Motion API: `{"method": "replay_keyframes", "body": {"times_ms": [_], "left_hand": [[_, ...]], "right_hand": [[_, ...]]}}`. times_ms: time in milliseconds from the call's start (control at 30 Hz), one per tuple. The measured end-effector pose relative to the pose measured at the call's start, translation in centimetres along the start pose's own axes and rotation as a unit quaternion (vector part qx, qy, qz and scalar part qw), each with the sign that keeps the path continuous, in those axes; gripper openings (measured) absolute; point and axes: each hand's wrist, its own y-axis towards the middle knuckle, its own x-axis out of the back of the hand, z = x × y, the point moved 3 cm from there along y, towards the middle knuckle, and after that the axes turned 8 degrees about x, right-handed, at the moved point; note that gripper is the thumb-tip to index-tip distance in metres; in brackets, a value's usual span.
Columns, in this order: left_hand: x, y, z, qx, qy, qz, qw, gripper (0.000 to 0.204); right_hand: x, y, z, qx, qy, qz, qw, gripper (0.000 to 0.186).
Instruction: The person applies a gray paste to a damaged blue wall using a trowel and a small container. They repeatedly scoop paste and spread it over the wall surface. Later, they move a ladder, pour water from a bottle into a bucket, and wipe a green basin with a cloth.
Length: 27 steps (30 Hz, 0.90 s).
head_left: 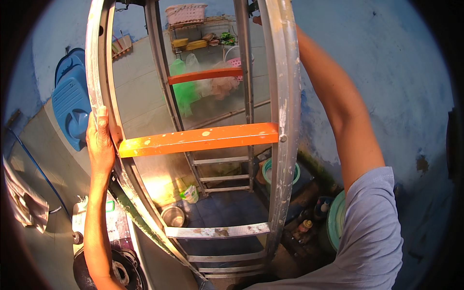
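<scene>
A metal stepladder [284, 96] with orange upper rungs and paint-spattered rails stands upright right in front of me, its far leg frame spread behind. My left hand [100, 140] is closed round the left rail, thumb pointing up, level with the near orange rung [200, 139]. Stretched up along the right side, my right arm passes behind the right rail near the top. Of my right hand [257, 21] only fingertips show past the rail's inner edge, curled at the ladder; the rest is hidden.
Blue plastic washboards [72, 104] hang on the left wall. A rack [203, 31] holds a pink basket [186, 13]; bags [186, 89] hang below. Down low are a metal pot [173, 217], a green-rimmed bucket [296, 174], a green tub [334, 220] and a black pan [128, 270]. A blue wall stands right.
</scene>
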Motion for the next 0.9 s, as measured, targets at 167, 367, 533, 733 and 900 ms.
{"method": "replay_keyframes", "body": {"times_ms": [167, 367, 533, 733, 900], "left_hand": [[0.2, 0.2, 0.1, -0.027, 0.057, -0.042, 0.997, 0.045], [0.1, 0.2, 0.1, -0.03, 0.057, -0.051, 0.997, 0.048], [0.4, 0.1, 0.0, 0.04, 0.06, -0.04, 0.997, 0.048], [0.2, -0.3, -0.8, -0.05, 0.109, -0.082, 0.989, 0.048], [0.2, -0.5, -1.2, -0.034, 0.116, -0.078, 0.99, 0.046]], "right_hand": [[-0.8, -0.1, -0.2, 0.016, -0.008, 0.013, 1.0, 0.051], [-0.3, 0.3, -0.2, 0.025, -0.016, 0.018, 0.999, 0.049], [-0.6, 0.7, -0.4, 0.032, -0.017, 0.02, 0.999, 0.047], [0.0, 1.2, -0.7, 0.044, -0.019, 0.023, 0.999, 0.045], [0.1, 0.1, 0.4, 0.039, -0.004, 0.008, 0.999, 0.043]]}}
